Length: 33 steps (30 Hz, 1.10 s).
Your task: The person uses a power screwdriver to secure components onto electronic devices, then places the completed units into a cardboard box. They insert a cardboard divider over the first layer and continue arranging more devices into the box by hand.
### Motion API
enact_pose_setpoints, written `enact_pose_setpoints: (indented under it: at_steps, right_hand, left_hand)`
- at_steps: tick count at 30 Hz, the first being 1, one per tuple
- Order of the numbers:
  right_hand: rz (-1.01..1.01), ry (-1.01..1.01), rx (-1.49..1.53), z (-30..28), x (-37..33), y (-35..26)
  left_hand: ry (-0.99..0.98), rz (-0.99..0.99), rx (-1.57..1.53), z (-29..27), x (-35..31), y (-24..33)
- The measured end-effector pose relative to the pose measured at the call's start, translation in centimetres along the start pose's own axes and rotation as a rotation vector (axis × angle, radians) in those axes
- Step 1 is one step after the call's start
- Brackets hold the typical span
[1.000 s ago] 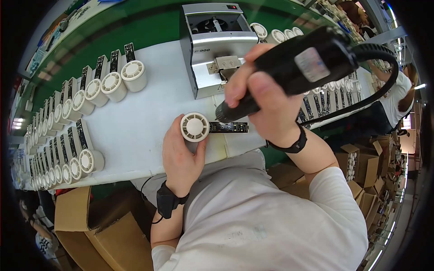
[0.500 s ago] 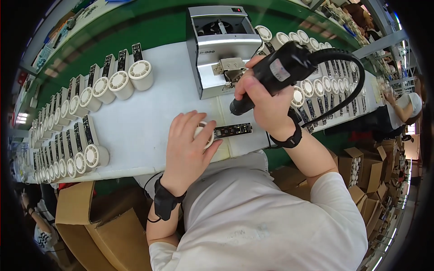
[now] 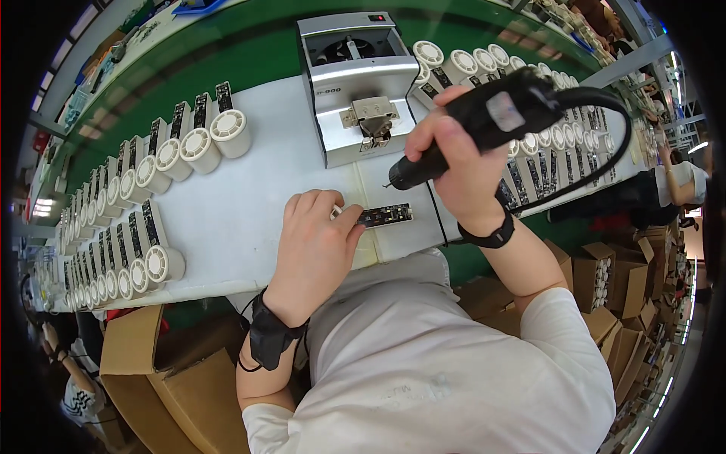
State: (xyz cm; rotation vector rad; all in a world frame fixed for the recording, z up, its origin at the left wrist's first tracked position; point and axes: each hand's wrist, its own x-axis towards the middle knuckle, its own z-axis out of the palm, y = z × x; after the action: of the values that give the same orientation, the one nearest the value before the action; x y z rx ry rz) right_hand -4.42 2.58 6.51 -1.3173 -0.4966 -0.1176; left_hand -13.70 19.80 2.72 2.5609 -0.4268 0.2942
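My left hand (image 3: pixel 311 246) is closed over the round white head (image 3: pixel 337 213) of a small device, which lies on the white table cover. Its fingers hide most of that head. From under the fingertips a dark circuit board (image 3: pixel 387 216) extends to the right. My right hand (image 3: pixel 463 170) grips a black electric screwdriver (image 3: pixel 473 130) above the table, apart from the board. The driver slants down to the left, and its thin bit (image 3: pixel 388 185) points at the table between the board and a silver screw feeder (image 3: pixel 363 91).
Rows of similar white round-headed devices with boards stand at left (image 3: pixel 198 150) and right (image 3: pixel 563 138). A thick black cable (image 3: pixel 616 144) loops from the driver. Cardboard boxes (image 3: pixel 193 393) stand below the table's front edge. Other people sit farther off on both sides.
The screwdriver has tilted flatter and shifted right relative to the feeder, so its bit now shows. My left fingers have drawn closer together over the white head. The whole view has shifted slightly.
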Motion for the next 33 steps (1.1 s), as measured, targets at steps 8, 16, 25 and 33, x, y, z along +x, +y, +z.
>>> enact_pose_setpoints:
  at_steps: [8,16,25,33]
  right_hand:
    - [-0.051,-0.115,0.194,-0.7,-1.3,-5.3]
    - [-0.028,-0.181,0.164,-0.7,-2.8,-7.4]
    - [0.062,-0.275,0.026,-0.2,-4.0,-9.0]
    - [-0.004,-0.395,-0.024,0.3,-4.4,-8.3]
  left_hand:
    - [0.225,0.042,-0.094,0.8,0.7,3.3]
    - [0.283,0.119,-0.131,1.9,-0.2,3.7]
    - [0.273,0.058,-0.212,1.8,-1.9,4.3]
    - [0.322,0.051,-0.245,1.9,-3.0,3.8]
